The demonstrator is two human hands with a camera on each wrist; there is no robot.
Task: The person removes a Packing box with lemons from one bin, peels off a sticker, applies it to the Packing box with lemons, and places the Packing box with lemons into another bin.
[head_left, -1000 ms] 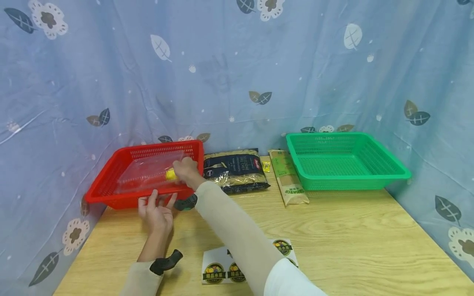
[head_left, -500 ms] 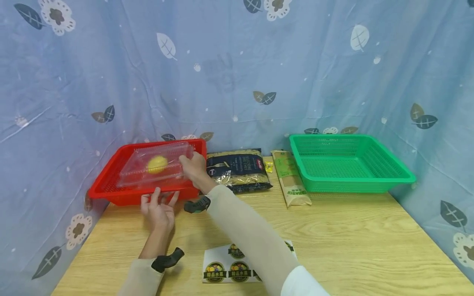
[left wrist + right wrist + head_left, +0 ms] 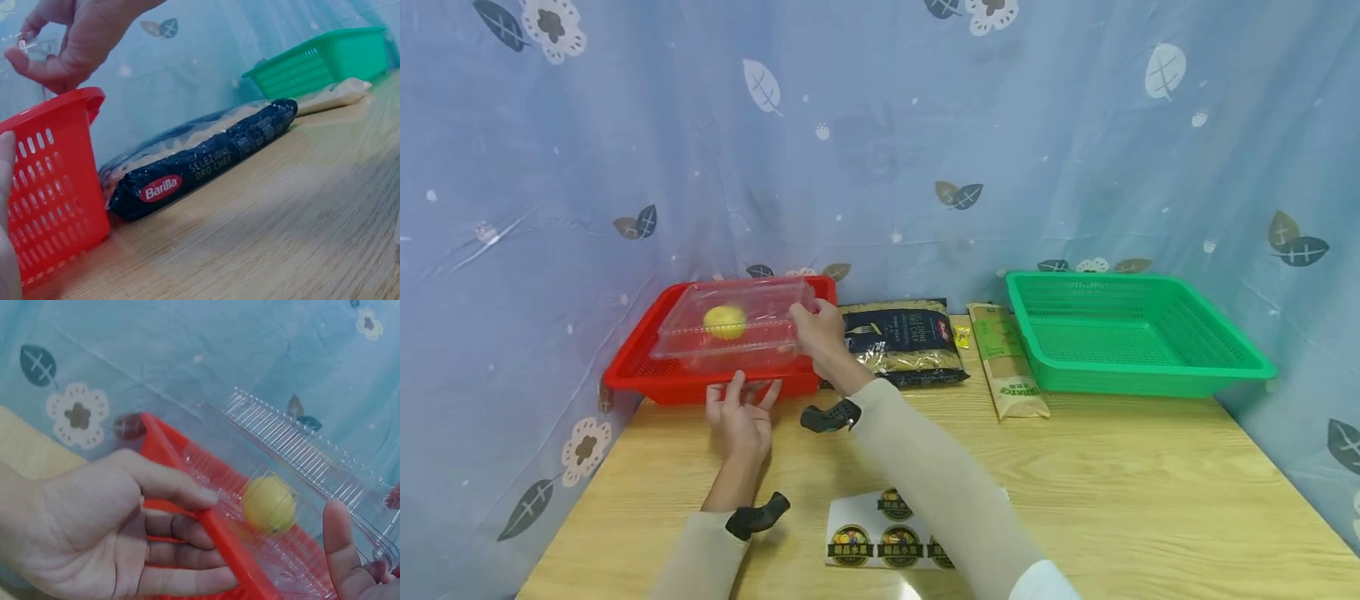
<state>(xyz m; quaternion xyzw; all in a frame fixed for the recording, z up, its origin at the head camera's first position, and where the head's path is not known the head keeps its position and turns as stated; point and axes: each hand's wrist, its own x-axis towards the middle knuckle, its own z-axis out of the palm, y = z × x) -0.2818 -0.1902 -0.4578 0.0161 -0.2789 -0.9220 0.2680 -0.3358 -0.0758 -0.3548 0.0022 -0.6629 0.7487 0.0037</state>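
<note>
The red basket point(image 3: 662, 387) stands at the back left. My left hand point(image 3: 743, 423) grips its front rim, thumb on top and fingers below, as the right wrist view shows. A clear plastic container point(image 3: 767, 312) sits tilted over the basket, its ribbed side showing in the right wrist view. Its right end is pinched by my right hand point(image 3: 822, 337), whose fingertips are partly hidden in the head view. A round yellow fruit point(image 3: 269, 504), like a lemon, shows through the clear plastic.
Right of the red basket lies a bag of pasta point(image 3: 898, 337), then a small yellow packet point(image 3: 962, 336) and a long paper-wrapped pack point(image 3: 1007, 362). A green basket point(image 3: 1142, 379) stands at the back right. A sticker sheet point(image 3: 850, 525) lies near the front, partly under my right forearm.
My right hand has pulled back from over the yellow fruit to the container's right end and raised it. The fruit lies farther left in the container's outline. The left hand keeps the rim.
</note>
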